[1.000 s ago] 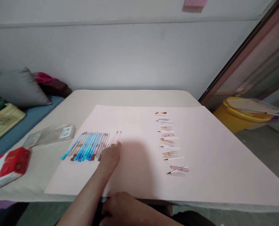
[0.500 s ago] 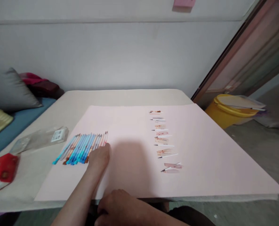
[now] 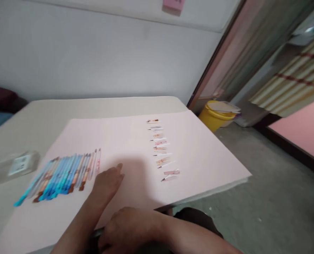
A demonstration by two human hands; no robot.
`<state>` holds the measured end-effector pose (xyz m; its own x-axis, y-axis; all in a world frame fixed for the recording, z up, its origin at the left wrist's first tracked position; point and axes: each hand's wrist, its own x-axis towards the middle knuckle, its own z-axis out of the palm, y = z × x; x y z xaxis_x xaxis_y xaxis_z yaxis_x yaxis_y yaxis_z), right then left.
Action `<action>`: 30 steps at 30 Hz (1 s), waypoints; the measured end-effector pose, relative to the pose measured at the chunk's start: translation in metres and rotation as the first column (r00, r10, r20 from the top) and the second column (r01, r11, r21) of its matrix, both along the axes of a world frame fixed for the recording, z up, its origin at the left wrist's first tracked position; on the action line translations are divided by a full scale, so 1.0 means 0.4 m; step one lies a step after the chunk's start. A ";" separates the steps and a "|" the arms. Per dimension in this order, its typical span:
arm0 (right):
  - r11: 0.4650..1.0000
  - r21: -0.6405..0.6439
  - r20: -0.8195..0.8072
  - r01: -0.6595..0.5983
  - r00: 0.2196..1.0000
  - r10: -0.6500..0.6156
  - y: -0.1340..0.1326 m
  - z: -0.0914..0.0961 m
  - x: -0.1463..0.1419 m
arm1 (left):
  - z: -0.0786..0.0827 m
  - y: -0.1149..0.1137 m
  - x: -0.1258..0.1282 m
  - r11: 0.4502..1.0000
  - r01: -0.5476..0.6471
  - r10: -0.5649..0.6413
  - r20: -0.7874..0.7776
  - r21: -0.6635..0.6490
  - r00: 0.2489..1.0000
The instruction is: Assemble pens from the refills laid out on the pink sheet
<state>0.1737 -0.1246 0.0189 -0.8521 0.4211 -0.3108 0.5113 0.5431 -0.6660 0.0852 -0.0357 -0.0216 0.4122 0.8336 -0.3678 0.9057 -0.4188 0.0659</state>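
Observation:
A row of several blue and brown pens lies on a large pale pink sheet that covers the table. My left hand rests flat on the sheet just right of the pens, one finger stretched forward, holding nothing. My right hand sits low at the table's near edge with its fingers curled; a dark thin object shows just left of it, and I cannot tell whether the hand holds it. A column of small pen parts lies further right on the sheet.
A clear plastic packet with a white label lies on the beige table at the left. A yellow bucket stands on the grey floor beyond the table's right corner, near a doorway. A grey wall is behind.
The view has swung to the right and tilted. My left hand has drawn back a little from the pens' tips. My right hand stays at the table's near edge.

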 end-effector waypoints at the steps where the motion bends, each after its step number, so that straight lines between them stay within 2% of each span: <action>1: 0.999 0.022 -0.011 0.039 0.999 -0.039 0.003 0.003 0.011 | 0.000 0.000 0.000 1.000 0.010 -0.010 0.002 0.000 1.000; 3: 0.988 0.076 -0.021 0.134 0.991 -0.133 0.008 0.022 0.038 | 0.001 0.000 0.002 0.999 0.038 -0.038 0.021 -0.004 0.999; 5: 0.955 0.148 -0.018 0.257 0.966 -0.257 0.004 0.051 0.073 | 0.003 -0.005 0.007 0.998 0.056 -0.056 0.033 -0.015 0.998; 7: 0.894 0.190 -0.059 0.406 0.913 -0.403 -0.013 0.078 0.118 | 0.007 -0.015 0.013 0.997 0.078 -0.077 0.033 -0.011 0.996; 9: 0.809 0.152 -0.124 0.567 0.823 -0.554 -0.046 0.086 0.177 | 0.011 -0.029 0.018 0.995 0.103 -0.103 0.029 0.008 0.994; 10: 0.739 0.132 -0.159 0.660 0.750 -0.642 -0.068 0.079 0.214 | 0.012 -0.036 0.021 0.993 0.113 -0.114 0.030 0.016 0.993; 12: 0.558 0.165 -0.185 0.813 0.581 -0.792 -0.115 0.044 0.297 | 0.011 -0.053 0.026 0.991 0.132 -0.133 0.037 0.018 0.990; 14: 0.406 0.281 -0.135 0.870 0.455 -0.880 -0.162 -0.011 0.386 | 0.006 -0.073 0.035 0.986 0.167 -0.168 0.048 0.019 0.985; 16: 0.252 0.431 -0.017 0.866 0.288 -0.958 -0.203 -0.069 0.461 | 0.000 -0.098 0.052 0.975 0.220 -0.222 0.064 0.027 0.973; 17: 0.229 0.481 0.040 0.846 0.240 -0.970 -0.220 -0.096 0.490 | -0.002 -0.113 0.063 0.968 0.249 -0.251 0.073 0.033 0.965; 18: 0.224 0.507 0.039 0.832 0.238 -0.970 -0.232 -0.119 0.511 | -0.005 -0.128 0.076 0.960 0.277 -0.279 0.082 0.034 0.957; 21: 0.190 0.545 -0.055 0.817 0.261 -0.964 -0.245 -0.168 0.535 | -0.014 -0.172 0.122 0.936 0.351 -0.351 0.107 0.016 0.930; 25: 0.119 0.603 -0.193 0.789 0.288 -0.938 -0.209 -0.197 0.530 | -0.035 -0.202 0.186 0.930 0.367 -0.362 0.174 0.004 0.916; 27: 0.129 0.636 -0.209 0.760 0.331 -0.920 -0.184 -0.208 0.532 | -0.049 -0.200 0.211 0.947 0.320 -0.316 0.230 0.020 0.920; 30: 0.175 0.655 -0.177 0.735 0.375 -0.910 -0.156 -0.226 0.538 | -0.069 -0.188 0.237 0.972 0.235 -0.232 0.278 0.023 0.932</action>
